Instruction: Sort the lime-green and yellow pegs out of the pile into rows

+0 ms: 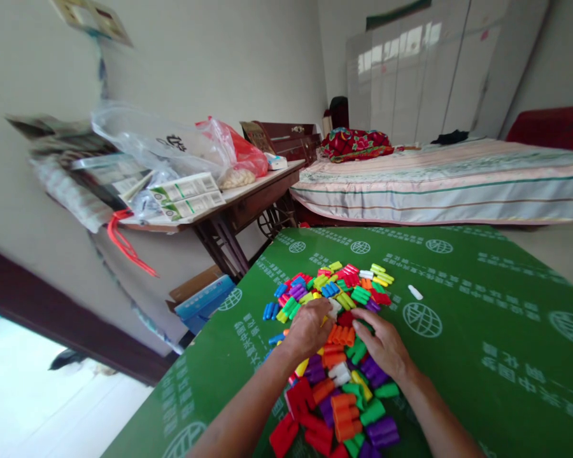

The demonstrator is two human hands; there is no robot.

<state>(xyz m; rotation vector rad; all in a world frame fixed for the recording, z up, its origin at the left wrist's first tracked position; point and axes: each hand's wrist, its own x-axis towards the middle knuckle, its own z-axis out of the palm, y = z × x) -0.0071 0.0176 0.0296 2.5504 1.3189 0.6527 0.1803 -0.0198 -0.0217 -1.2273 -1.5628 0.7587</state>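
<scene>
Many small plastic pieces, shaped like short tubes joined side by side, lie in a loose heap on a green table [458, 381]. My left hand [310, 327] is over the middle of the heap, its fingers curled together and pointing down. A white piece [335, 308] shows right beside those fingertips; whatever they grip is hidden. My right hand [384, 343] reaches in from the right, fingers stretched and thumb apart, close to a red piece [346, 319]. Between both hands lies an orange piece [341, 335]. Larger orange pieces [344, 416] and purple pieces [382, 432] lie nearer me.
A single white piece [415, 292] lies apart on the right. Beyond the table stand a bed [439, 184] and a wooden sewing-machine table [248, 207] bearing plastic bags [167, 140] and boxes [191, 194]. A blue box [205, 305] sits low at the left.
</scene>
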